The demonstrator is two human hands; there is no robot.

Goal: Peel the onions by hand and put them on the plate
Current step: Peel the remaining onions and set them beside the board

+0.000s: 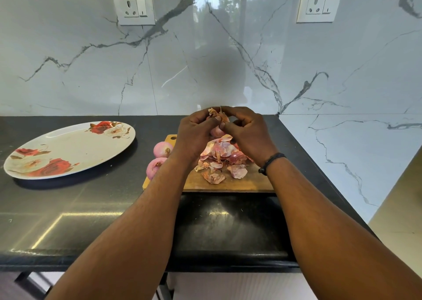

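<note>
Both hands meet above the far end of the wooden cutting board (228, 181). The left hand (194, 135) curls its fingers round a small pink onion (216, 131); the right hand (249, 133) pinches dry papery skin (215, 112) at the onion's top. A heap of pink peels (222, 158) lies on the board. Two peeled pink onions (159, 157) sit at the board's left edge. Left of the board, well apart on the black surface (91, 208), lies the oval rose-patterned plate (75, 144).
</note>
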